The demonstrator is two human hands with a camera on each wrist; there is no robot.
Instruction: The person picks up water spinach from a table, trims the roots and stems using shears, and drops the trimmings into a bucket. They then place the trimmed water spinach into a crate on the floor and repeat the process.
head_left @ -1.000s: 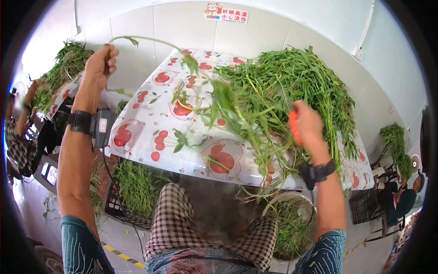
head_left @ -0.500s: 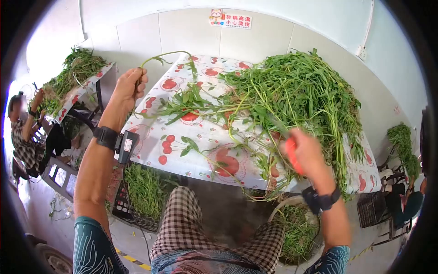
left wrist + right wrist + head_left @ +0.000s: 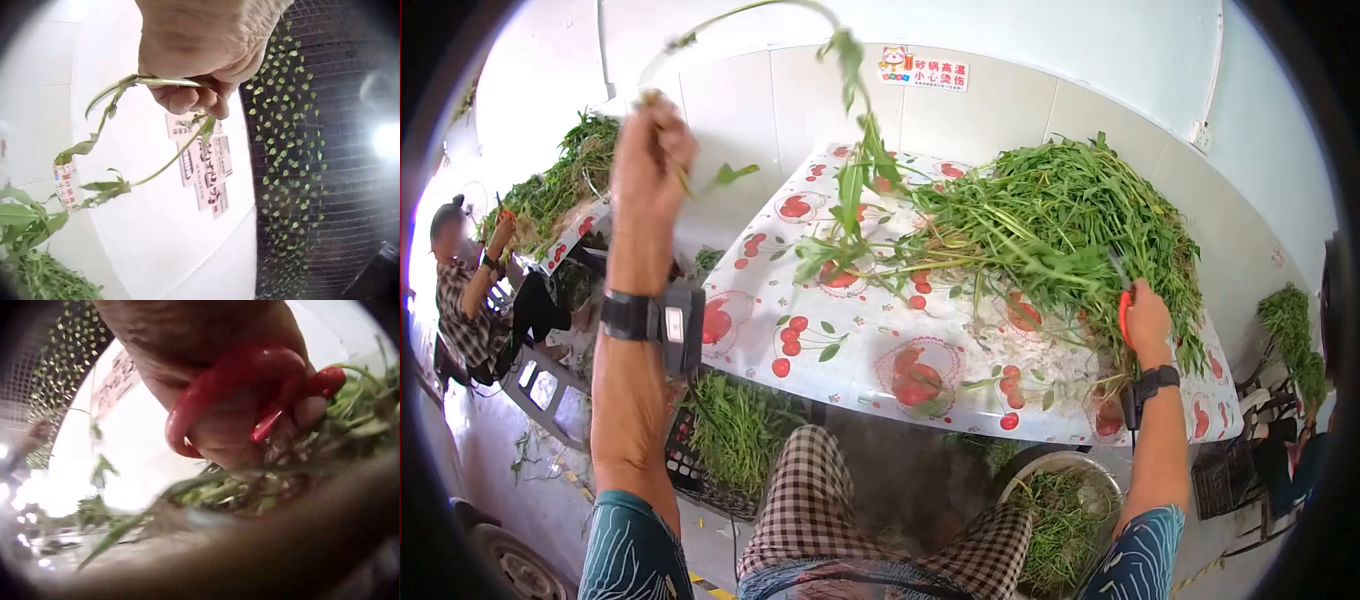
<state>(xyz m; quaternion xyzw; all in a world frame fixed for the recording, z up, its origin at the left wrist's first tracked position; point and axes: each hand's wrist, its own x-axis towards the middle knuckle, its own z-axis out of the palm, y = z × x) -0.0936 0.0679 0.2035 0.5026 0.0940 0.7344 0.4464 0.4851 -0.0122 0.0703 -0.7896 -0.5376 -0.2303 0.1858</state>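
Observation:
High over the table's left side, my left hand (image 3: 655,170) grips a long green leafy stem (image 3: 852,195). The stem arches up from the fist, and its leaves hang down over the cloth. In the left wrist view, curled fingers (image 3: 187,99) pinch it. At the front right of the plant heap (image 3: 1060,215), my right hand (image 3: 1148,325) holds red-handled scissors (image 3: 1124,308), blades pointing away into the leaves. The right wrist view shows the red handle loops (image 3: 234,378) around the fingers, with cut stems just below.
A white cherry-print cloth (image 3: 870,345) covers the table. Below its front edge stand a black crate (image 3: 735,440) of greens and a round tub (image 3: 1112,490) of cuttings. A person (image 3: 465,290) sits at another plant-covered table on the left. Wall (image 3: 820,110) behind.
My left hand dipped, then rose, lifting the stem's leafy end off the cloth. The right hand moved right with the scissors, and the stems trailing over the front edge are gone from there.

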